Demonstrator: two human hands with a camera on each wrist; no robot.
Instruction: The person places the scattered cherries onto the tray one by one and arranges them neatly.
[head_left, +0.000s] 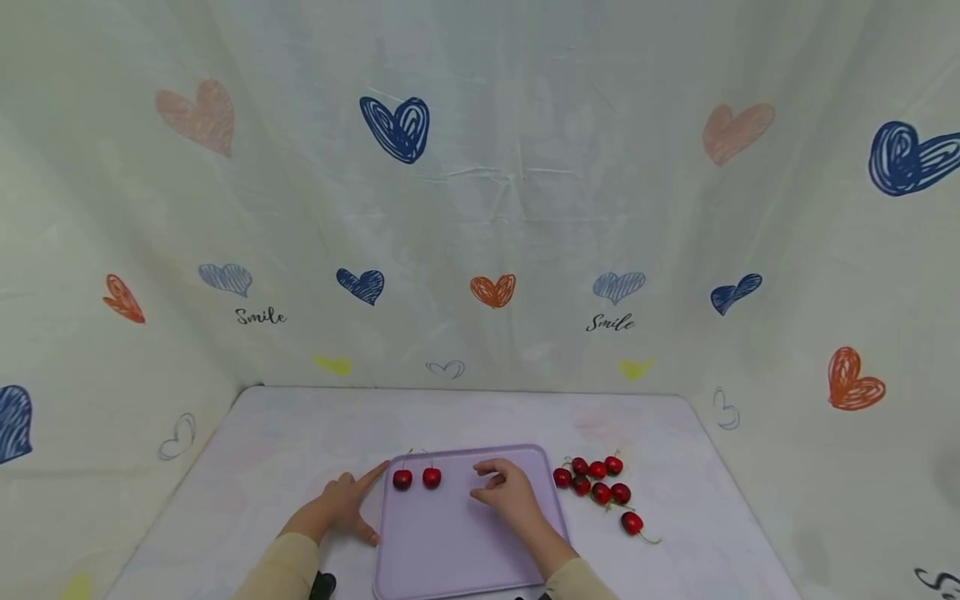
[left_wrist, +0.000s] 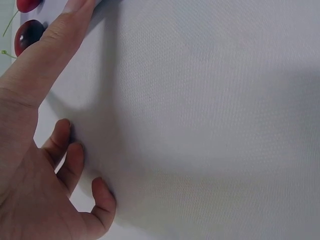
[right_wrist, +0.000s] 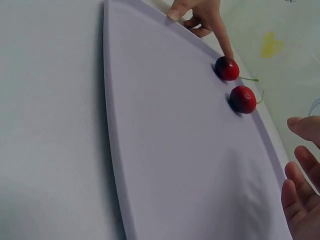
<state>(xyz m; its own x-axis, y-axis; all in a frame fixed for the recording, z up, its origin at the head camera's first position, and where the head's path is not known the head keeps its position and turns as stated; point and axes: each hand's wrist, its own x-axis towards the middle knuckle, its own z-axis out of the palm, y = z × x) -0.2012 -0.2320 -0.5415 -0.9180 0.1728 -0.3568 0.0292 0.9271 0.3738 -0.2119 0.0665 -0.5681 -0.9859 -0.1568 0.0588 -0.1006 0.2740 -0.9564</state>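
Observation:
A shallow lilac tray [head_left: 450, 546] lies on the table in the head view. Two red cherries [head_left: 431, 477] with stems sit side by side near its far left corner. With thumb and forefinger spread, my left hand [head_left: 341, 506] touches the tray's left edge, its fingertip close to the leftmost cherry [right_wrist: 227, 68]. My right hand [head_left: 512, 493] hovers over the right part of the tray, fingers loosely bent and apart, holding nothing. In the right wrist view, the fingers [right_wrist: 300, 187] of that hand show at the right edge.
Several more cherries [head_left: 602, 493] are clustered on the table just right of the tray. One cherry [head_left: 632, 523] lies a little nearer, its stem pointing right. A pale curtain [head_left: 480, 217] printed with hearts hangs behind and around the white table [head_left: 315, 425].

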